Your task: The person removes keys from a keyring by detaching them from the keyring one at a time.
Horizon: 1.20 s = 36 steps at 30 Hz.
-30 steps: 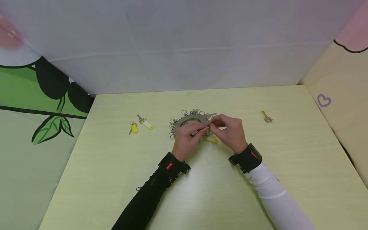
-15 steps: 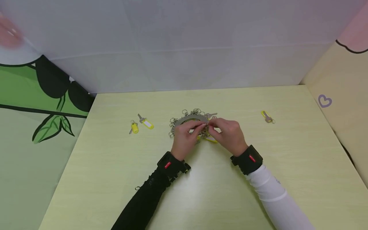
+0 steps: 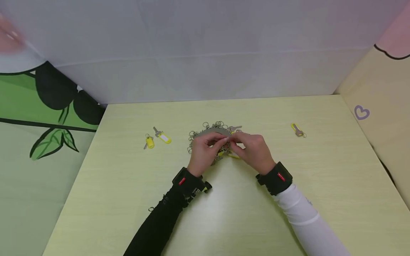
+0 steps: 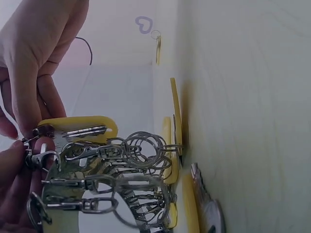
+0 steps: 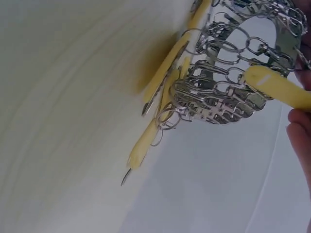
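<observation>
One metal ring plate, flat, grey, fringed with small clasps and split rings; lies under both hands toward 12 o'clock of the tabletop's middle. By the wrist views it appears raised from the surface, its fittings dangling.

Left hand: grip nearly closed, thumb and fingers pinching a metal clasp at the plate's edge.

Right hand: grip likewise nearly closed, fingertips meeting the left's at the plate's 3 o'clock; it seems to pinch the end of a yellow-tagged key, the exact contact being hidden.

Outlying pieces, by the head view: two more tagged keys at 9 o'clock of the plate, just beside each other; a single tagged key at 3 o'clock, well apart.

Handling, as judged: plate stiff, moderately weighty, best taken by its bare band. Clasps tiny, smooth, probably springy and slippery; hold by the body, clear of the gate. Keys light and rigid; tags likely plastic, hard to damage, best taken by the flat faces. Loose split rings swing and may tangle.
</observation>
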{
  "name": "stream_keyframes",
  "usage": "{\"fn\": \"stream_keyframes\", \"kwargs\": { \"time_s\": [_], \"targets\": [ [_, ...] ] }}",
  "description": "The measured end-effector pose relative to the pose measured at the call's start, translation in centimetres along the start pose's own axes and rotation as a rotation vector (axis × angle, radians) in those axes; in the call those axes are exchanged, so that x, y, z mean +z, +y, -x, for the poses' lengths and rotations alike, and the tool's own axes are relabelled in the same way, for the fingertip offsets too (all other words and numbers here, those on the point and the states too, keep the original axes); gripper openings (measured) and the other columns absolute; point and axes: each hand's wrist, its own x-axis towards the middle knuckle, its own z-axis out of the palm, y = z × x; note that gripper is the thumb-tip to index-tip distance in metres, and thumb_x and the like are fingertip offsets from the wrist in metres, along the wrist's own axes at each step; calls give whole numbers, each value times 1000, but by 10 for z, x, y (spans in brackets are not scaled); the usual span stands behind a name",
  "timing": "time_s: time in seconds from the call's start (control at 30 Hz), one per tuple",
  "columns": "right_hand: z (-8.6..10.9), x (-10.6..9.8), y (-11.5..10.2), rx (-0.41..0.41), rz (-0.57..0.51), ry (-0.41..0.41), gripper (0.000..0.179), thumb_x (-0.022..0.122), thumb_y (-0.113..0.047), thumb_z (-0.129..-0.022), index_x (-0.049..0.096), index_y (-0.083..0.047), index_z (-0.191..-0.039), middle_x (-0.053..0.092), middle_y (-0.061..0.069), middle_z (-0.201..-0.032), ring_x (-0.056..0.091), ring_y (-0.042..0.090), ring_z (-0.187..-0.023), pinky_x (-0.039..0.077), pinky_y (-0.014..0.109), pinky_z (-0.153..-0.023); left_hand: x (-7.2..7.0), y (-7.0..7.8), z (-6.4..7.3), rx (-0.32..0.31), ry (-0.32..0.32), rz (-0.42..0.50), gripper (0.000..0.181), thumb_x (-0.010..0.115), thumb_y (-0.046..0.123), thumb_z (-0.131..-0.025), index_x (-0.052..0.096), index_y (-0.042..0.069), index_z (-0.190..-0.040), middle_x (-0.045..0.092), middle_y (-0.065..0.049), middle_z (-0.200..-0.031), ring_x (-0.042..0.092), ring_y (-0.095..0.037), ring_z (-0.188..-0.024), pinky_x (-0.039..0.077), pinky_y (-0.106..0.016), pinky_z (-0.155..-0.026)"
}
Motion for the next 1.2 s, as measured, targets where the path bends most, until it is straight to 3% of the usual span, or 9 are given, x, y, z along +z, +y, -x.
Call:
{"fn": "stream_keyframes", "kwargs": {
  "time_s": [0.2,0.33,0.5,0.8,1.2],
  "targets": [
    [-2,-5,1,134,-160,-61,42,80,4,-86,67,-3,-126,80,13,-93,79,22,-79,63,36,-70,1,0,1,9,14,-14,11,75,14,-96,80,5,-99,78,-9,-91,75,-19,-80,60,-29,-74],
    [-3,-9,3,198,-255,-112,46,77,3,-90,66,-5,-134,81,11,-96,79,21,-85,63,32,-75,1,0,1,24,24,-30,11,75,14,-96,80,4,-99,78,-9,-91,75,-19,-79,60,-28,-74],
    [-4,-11,3,255,-335,-139,45,79,0,-89,67,-3,-133,81,11,-99,79,21,-87,63,29,-77,2,-1,1,29,30,-36,10,75,13,-96,80,4,-98,78,-9,-91,75,-19,-79,60,-28,-74],
    [-3,-4,3,265,-296,-85,50,90,-4,-79,71,-1,-125,81,12,-95,80,23,-84,64,36,-75,3,-4,1,38,35,-62,10,76,14,-95,80,4,-96,79,-8,-92,75,-16,-81,60,-28,-75],
    [-4,-4,7,382,-383,-143,43,88,-6,-81,74,-3,-122,80,11,-100,79,21,-86,62,26,-76,1,-5,1,60,28,-63,9,76,13,-95,81,4,-96,79,-8,-92,75,-16,-82,60,-28,-75]
  ]
}}
